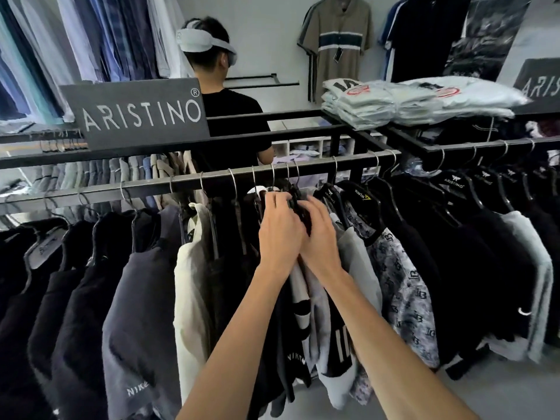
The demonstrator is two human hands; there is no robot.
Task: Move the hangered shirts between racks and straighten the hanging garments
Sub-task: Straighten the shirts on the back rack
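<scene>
Both bare forearms reach forward from the bottom edge. Left hand (280, 228) and right hand (321, 237) touch side by side, fingers curled on a dark bunched shirt (298, 204) that hangs under the metal rail (212, 177) at its middle. Thin wire hooks hold black plastic hangers. Soft dark shirts are packed tightly on the left; a cream shirt (192, 283) and a printed grey shirt (403, 283) hang beside, with little free room on the rail.

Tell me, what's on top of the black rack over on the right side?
Stacks of folded pale shirts in clear bags sit on the black rack top. Only a few red-and-black prints show; the lower shirts are covered.
</scene>
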